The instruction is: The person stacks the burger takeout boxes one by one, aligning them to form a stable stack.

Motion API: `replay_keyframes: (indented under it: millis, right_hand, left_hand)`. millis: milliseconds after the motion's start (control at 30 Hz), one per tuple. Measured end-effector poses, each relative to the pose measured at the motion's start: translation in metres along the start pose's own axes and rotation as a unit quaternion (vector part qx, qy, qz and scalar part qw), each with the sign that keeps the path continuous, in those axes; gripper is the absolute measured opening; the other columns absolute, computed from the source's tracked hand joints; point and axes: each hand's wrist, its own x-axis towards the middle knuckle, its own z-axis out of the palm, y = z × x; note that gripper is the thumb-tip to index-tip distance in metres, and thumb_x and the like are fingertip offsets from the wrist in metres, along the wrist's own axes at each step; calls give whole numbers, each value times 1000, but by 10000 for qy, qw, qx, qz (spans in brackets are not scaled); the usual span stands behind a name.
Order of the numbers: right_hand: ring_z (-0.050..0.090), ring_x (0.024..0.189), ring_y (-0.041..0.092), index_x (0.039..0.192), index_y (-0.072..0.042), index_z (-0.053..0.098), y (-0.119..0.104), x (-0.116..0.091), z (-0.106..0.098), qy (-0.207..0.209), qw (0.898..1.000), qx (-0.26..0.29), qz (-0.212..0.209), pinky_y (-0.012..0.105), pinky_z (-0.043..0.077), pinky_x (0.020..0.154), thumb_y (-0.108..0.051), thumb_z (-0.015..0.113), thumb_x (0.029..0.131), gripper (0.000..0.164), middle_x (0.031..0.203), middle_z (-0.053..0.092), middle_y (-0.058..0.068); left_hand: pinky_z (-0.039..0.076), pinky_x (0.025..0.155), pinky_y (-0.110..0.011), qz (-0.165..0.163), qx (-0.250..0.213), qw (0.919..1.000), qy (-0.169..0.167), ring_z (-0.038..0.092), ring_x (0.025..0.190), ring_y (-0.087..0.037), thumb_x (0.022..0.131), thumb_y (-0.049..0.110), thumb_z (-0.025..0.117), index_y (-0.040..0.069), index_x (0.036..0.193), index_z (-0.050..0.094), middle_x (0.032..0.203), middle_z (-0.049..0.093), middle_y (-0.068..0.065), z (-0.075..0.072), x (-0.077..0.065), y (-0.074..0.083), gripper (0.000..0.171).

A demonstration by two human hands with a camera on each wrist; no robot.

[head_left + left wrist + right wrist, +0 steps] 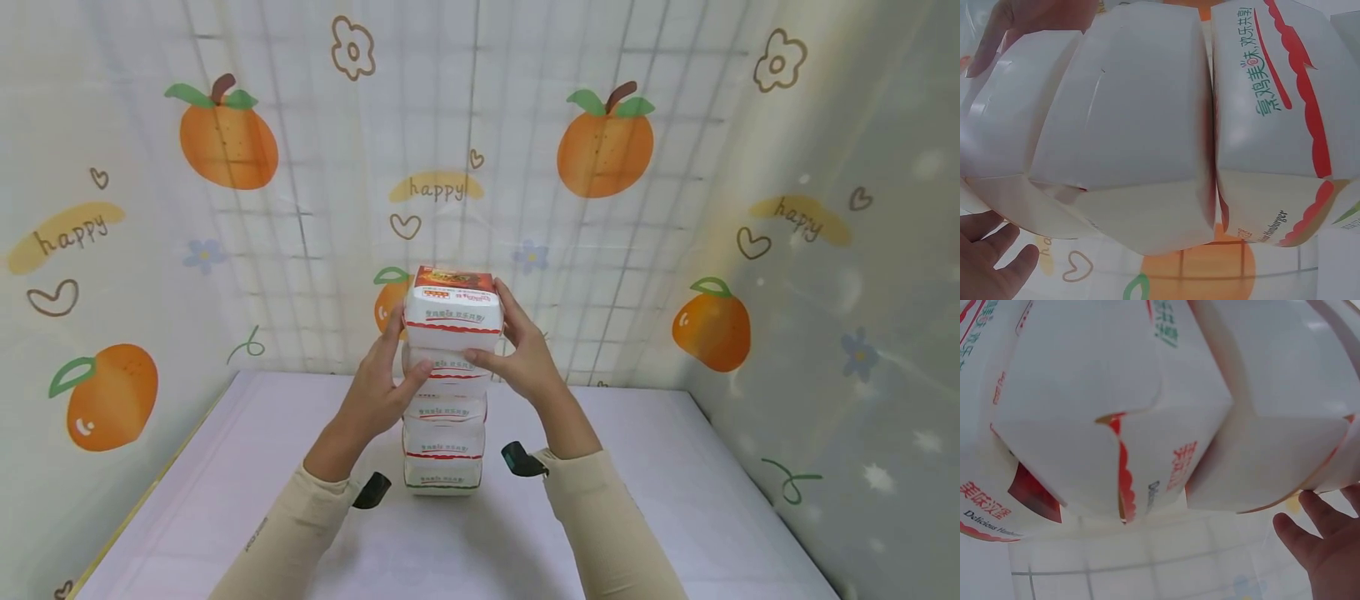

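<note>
Several white paper burger boxes with red-edged print stand in one upright stack. The top burger box (453, 312) has a red and orange picture on its lid and juts slightly to the right of those below. My left hand (382, 383) holds it at the left side, its thumb across the front of the second burger box (450, 368). On the right side my right hand (525, 350) holds the top box, its thumb near the seam below it. In the left wrist view, spread fingers (1013, 262) lie beside the upper boxes; fingertips (1310, 499) meet a box's edge in the right wrist view.
The stack rises from a white table (262, 500), a little back from its middle. Behind and beside the table hangs a white curtain (517, 108) printed with oranges, hearts and "happy". A small dark camera (521, 459) is strapped at the right wrist.
</note>
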Motion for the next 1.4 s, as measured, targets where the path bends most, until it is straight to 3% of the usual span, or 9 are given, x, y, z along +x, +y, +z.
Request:
replay_keyframes:
  millis: [200,700,1067,1400]
  right_hand:
    - [36,136,22,157,-14,16,1,0,0,-35,10000,9,-81,55,28,109,-13,78,82,97,148,43,6]
    - [42,131,30,158,-15,13,5,0,1,-58,9997,232,-78,59,28,107,-13,76,83,98,148,42,6]
    - [45,127,32,158,-18,13,5,0,2,-61,9994,344,-45,56,37,102,-11,77,82,100,145,43,7]
    - [42,131,30,158,-21,13,5,-2,0,-29,9990,441,-37,55,39,101,-18,79,81,101,153,34,0]
  left_hand:
    - [35,103,-57,-6,10,10000,53,35,134,-20,98,40,56,25,158,1,154,30,3,2,-1,-1,83]
    - [34,104,-55,-18,20,10000,34,34,134,-19,97,38,57,28,158,0,155,28,6,3,-2,-1,83]
    - [34,104,-56,-138,105,9998,54,35,134,-20,97,41,56,30,158,1,154,31,3,3,-3,-2,82]
    - [32,106,-56,-117,65,9999,30,32,137,-20,97,39,56,29,158,2,156,26,5,3,-2,-1,82]
